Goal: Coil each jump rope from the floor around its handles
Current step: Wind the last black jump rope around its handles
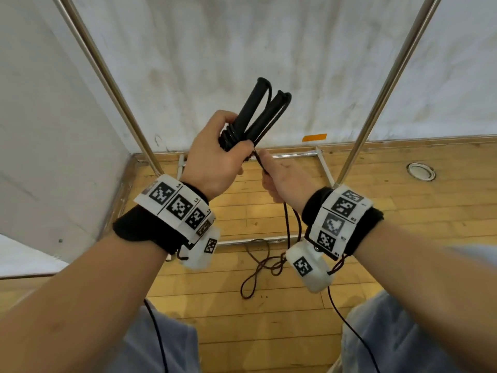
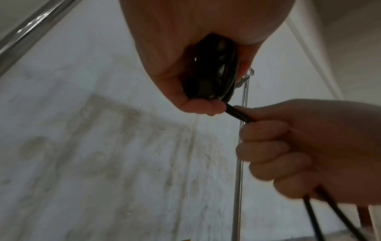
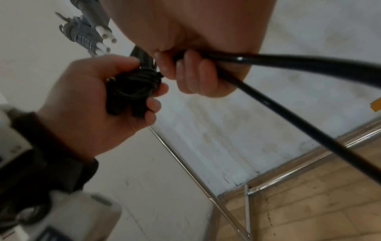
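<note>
Two hands (image 1: 212, 157), two handles (image 1: 258, 111), one rope (image 1: 289, 224).

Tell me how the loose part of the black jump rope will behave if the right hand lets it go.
The rope is probably floppy: below the right hand it hangs slack and lies in loose loops on the wooden floor. Its glossy surface may slip. The wraps under the left hand could loosen.

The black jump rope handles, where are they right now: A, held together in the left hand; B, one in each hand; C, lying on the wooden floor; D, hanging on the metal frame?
A: the left hand grips both handles with rope wound round them, while the right hand holds only the loose rope.
</note>
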